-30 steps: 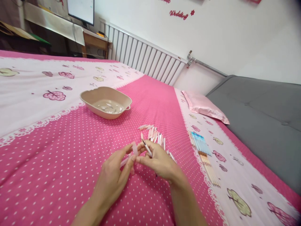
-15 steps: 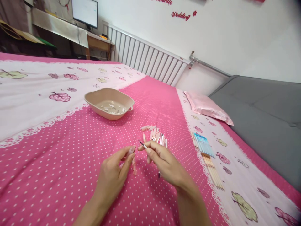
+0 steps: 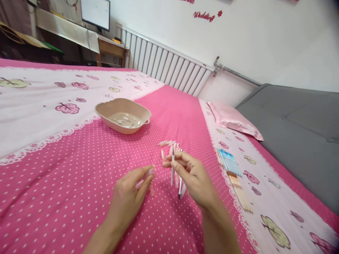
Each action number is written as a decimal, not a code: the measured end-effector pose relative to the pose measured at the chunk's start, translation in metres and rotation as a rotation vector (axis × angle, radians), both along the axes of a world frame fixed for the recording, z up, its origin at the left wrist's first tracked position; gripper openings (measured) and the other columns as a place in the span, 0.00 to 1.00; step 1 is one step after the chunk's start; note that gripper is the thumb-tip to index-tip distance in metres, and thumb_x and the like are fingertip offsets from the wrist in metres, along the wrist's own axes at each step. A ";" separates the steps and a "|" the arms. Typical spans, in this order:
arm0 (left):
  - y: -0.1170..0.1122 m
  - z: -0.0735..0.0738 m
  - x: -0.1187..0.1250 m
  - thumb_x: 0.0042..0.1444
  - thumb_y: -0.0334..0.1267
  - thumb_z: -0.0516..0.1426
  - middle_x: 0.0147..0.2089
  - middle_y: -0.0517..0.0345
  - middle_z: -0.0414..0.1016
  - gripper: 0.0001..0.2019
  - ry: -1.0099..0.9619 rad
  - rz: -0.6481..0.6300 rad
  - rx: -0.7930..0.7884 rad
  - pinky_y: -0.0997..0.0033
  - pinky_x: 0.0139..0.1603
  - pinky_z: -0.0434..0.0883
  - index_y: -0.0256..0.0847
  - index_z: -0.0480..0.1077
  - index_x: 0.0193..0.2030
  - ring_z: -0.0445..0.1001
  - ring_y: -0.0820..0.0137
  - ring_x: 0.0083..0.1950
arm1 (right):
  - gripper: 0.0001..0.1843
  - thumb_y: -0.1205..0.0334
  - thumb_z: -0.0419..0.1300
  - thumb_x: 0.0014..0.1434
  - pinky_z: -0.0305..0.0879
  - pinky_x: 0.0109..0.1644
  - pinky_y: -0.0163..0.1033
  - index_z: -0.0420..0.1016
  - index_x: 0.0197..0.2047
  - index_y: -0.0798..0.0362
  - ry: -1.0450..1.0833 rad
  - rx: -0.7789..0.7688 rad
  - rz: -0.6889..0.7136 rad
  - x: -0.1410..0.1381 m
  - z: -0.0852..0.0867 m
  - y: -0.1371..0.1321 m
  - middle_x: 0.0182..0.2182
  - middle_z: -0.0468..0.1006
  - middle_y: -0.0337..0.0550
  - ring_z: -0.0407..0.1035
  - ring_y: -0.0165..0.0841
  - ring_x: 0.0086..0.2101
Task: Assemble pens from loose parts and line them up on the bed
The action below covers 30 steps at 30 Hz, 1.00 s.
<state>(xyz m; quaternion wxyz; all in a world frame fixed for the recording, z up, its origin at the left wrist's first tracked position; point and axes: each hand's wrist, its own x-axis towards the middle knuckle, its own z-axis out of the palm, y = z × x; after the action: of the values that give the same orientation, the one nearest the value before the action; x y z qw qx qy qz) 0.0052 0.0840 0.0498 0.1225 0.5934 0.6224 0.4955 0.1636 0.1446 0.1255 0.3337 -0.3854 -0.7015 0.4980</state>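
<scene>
My right hand [image 3: 193,176] pinches a slim white pen refill [image 3: 172,173] with a dark tip, held nearly upright between thumb and fingers. My left hand [image 3: 132,187] is closed on a pale pink, see-through pen barrel [image 3: 150,171], mostly hidden by the fingers. A gap separates the two hands, and both are just above the bed. Loose pink pen parts [image 3: 166,143] lie beyond my right hand, which partly covers them. Another refill with a dark end [image 3: 180,190] lies below my right hand. Under my left fingertips shows a pink piece [image 3: 151,190].
A beige plastic basin [image 3: 123,116] holding small white pieces stands on the dotted pink bedspread [image 3: 79,183]. To the right lie rows of blue pens [image 3: 230,162] and cream pens [image 3: 240,192]. A pink pillow [image 3: 234,120] rests by the grey headboard [image 3: 296,123].
My right hand has moved slightly right and up, away from the left. The refill in it has swung from slanted to nearly upright. My left hand has barely moved.
</scene>
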 end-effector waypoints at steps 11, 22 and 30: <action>0.001 0.001 0.001 0.58 0.47 0.51 0.40 0.55 0.79 0.16 -0.018 -0.006 -0.017 0.70 0.36 0.75 0.42 0.73 0.45 0.78 0.67 0.37 | 0.15 0.57 0.51 0.63 0.64 0.45 0.39 0.73 0.49 0.46 -0.195 0.280 -0.025 0.004 0.007 -0.003 0.36 0.75 0.41 0.69 0.31 0.39; 0.001 0.004 0.000 0.58 0.45 0.52 0.38 0.56 0.79 0.14 0.070 0.016 0.032 0.69 0.35 0.74 0.44 0.74 0.43 0.77 0.67 0.37 | 0.19 0.70 0.52 0.60 0.31 0.60 0.60 0.75 0.45 0.36 -0.626 0.648 -0.100 0.005 0.004 -0.008 0.31 0.73 0.37 0.65 0.33 0.37; 0.001 0.005 -0.001 0.58 0.44 0.52 0.36 0.57 0.79 0.13 0.122 0.016 0.074 0.69 0.36 0.72 0.44 0.74 0.43 0.75 0.68 0.36 | 0.18 0.71 0.54 0.59 0.30 0.60 0.61 0.76 0.42 0.37 -0.659 0.665 -0.079 0.002 0.005 -0.011 0.33 0.73 0.38 0.65 0.35 0.40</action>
<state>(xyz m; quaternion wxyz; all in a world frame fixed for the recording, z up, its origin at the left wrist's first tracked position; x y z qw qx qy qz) 0.0043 0.0855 0.0551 0.0583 0.6218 0.6146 0.4819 0.1655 0.1341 0.1301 0.2174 -0.4215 -0.8764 0.0841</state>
